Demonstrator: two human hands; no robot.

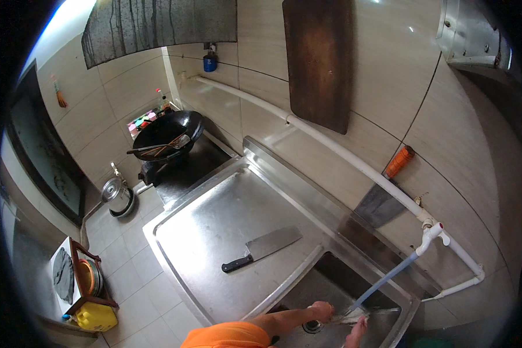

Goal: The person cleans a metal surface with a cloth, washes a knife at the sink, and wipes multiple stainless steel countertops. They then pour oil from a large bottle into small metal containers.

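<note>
In the head view, my left hand [322, 311] is closed on one end of a pale, wet item [351, 316] over the steel sink [401, 332]. It may be a fish or a cloth; I cannot tell which. My right hand [356, 331] pinches its other end, low in the picture. A blue-grey hose [380, 281] runs down from a white plastic tap [430, 238] to the item, with water around its mouth. A cleaver [273, 244] with a black handle lies flat on the steel drainboard [191, 243], left of the sink.
A black wok [167, 130] holding a spatula sits on the stove beyond the drainboard. A white pipe [339, 145] crosses the tiled wall, below a hanging dark board [321, 65]. On the floor at left stand a lidded pot [116, 195], a small rack [77, 261] and a yellow jug [96, 316].
</note>
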